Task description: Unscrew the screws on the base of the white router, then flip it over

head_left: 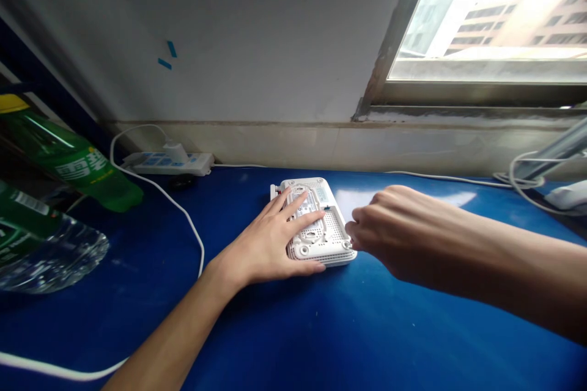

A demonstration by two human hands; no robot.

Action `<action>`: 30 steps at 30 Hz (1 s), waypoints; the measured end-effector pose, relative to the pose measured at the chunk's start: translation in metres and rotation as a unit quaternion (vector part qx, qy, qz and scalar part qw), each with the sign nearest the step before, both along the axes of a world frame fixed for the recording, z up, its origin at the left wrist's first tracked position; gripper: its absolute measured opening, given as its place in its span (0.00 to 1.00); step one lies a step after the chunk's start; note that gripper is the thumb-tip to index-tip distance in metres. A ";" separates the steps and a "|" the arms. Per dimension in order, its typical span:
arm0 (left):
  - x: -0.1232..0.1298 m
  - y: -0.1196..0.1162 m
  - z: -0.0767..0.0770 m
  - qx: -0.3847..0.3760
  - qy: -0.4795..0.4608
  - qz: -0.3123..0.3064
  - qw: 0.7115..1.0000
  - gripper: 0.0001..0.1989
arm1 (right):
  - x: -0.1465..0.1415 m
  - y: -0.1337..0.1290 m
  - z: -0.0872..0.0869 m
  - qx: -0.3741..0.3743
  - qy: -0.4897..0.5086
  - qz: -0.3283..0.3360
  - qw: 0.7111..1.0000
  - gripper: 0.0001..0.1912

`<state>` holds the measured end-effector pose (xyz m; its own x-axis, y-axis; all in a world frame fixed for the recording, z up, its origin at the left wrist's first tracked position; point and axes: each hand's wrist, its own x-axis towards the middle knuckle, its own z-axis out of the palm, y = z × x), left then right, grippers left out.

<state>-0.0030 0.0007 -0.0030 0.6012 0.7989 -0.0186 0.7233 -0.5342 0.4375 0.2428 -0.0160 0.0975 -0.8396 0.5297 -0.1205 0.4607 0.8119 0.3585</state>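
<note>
A white router-like box [337,229] lies on the blue table with its vented underside up, showing a printed label and round recesses at its corners. My left hand [273,235] is spread over its left side, fingers apart and pressing on the casing, thumb along the near edge. At the box's right near corner my right hand [378,226] is closed, fingertips pinched together by the corner recess. Whatever those fingers hold, if anything, is hidden behind the hand.
A white power strip [197,164] with a plugged-in adapter sits by the wall. Its white cable [186,214] loops across the blue table [293,330]. On the left are a green bottle [85,162] and a clear bottle [59,256]. More cable [523,180] bunches at right.
</note>
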 end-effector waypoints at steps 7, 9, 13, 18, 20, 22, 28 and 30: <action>-0.001 0.000 0.003 0.006 0.018 0.027 0.999 0.57 | -0.011 -0.006 -0.006 -0.013 0.022 -0.099 0.995 0.11; -0.002 0.000 0.004 -0.015 0.023 0.046 0.999 0.56 | -0.005 -0.007 -0.003 -0.003 0.037 -0.021 0.999 0.10; -0.003 -0.001 0.004 -0.037 0.018 0.050 0.998 0.55 | -0.002 -0.003 0.002 -0.002 0.025 0.031 0.999 0.11; -0.003 -0.001 0.001 -0.047 0.006 0.045 0.998 0.55 | -0.018 0.000 -0.002 -0.023 -0.049 -0.086 0.995 0.11; -0.003 0.000 0.000 -0.047 0.006 0.045 0.998 0.54 | -0.020 -0.001 -0.004 -0.028 -0.050 -0.092 0.994 0.11; -0.003 0.000 0.000 -0.046 0.006 0.044 0.998 0.54 | -0.016 -0.001 -0.006 -0.030 -0.038 -0.057 0.997 0.08; -0.004 -0.001 0.000 -0.052 0.006 0.045 0.998 0.55 | -0.007 0.005 0.000 -0.060 -0.024 -0.004 0.998 0.12; -0.003 -0.001 0.000 -0.051 0.003 0.044 0.998 0.55 | -0.011 0.005 0.001 -0.064 -0.030 -0.035 0.997 0.11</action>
<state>-0.0064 -0.0001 -0.0027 0.5288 0.8421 -0.1066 0.7684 -0.4216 0.4815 0.2314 -0.0112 0.0990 -0.7903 0.5636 -0.2403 0.4984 0.8195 0.2829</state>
